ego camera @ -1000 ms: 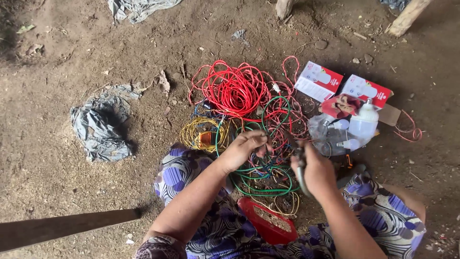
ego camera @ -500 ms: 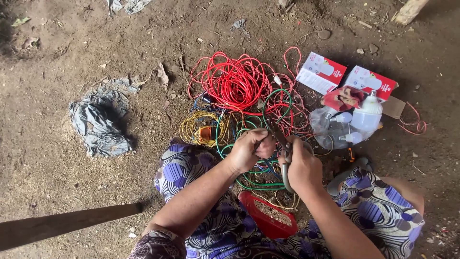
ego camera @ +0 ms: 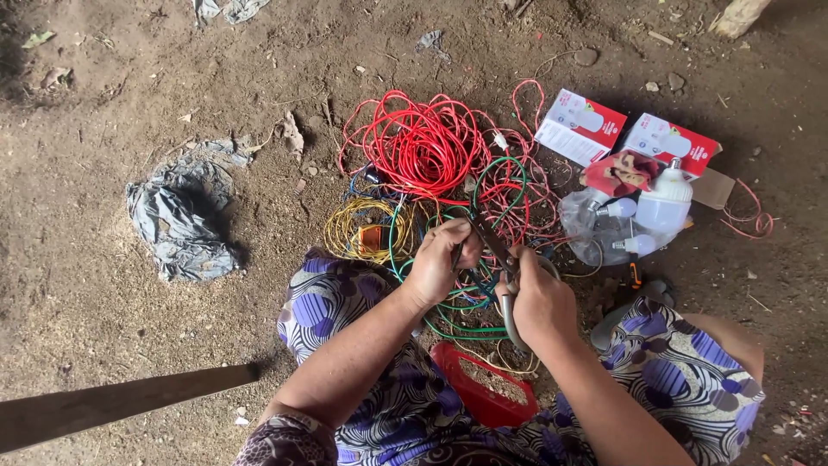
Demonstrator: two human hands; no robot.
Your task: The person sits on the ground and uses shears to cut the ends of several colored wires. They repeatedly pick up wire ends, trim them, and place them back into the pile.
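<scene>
Two hands are being seen at the near centre, above a lap covered in purple and white patterned cloth (ego camera: 681, 380). The left hand (ego camera: 442, 259) is being kept clenched around something thin, apparently a wire end, though exactly what is pinched cannot be made out. The right hand (ego camera: 539, 302) is being closed around the grey handles of a pair of scissors (ego camera: 504, 276), whose dark blades are being pointed up and left toward the left hand's fingers. Just beyond both hands, four bundles of wire are lying on the dirt floor (ego camera: 103, 103): one large red coil (ego camera: 423, 142) at the far centre, one thinner red tangle (ego camera: 526, 198) to its right, one yellow coil (ego camera: 366, 229) to the near left, and one green coil (ego camera: 457, 302) partly being hidden under the hands. A few blue strands are also showing between the coils, too tangled to be counted. To the right, two red and white bulb boxes (ego camera: 582, 125) are lying side by side, with one large white bulb (ego camera: 664, 203) and a clear plastic bag (ego camera: 591, 229) holding smaller bulbs, whose number is hard to tell. One red plastic tray (ego camera: 479, 393) is resting near the lap, partly being covered by the right forearm. One crumpled grey cloth (ego camera: 181, 220) is lying well apart on the left, and one wooden stick (ego camera: 121, 406) is being cut off by the near left edge.
</scene>
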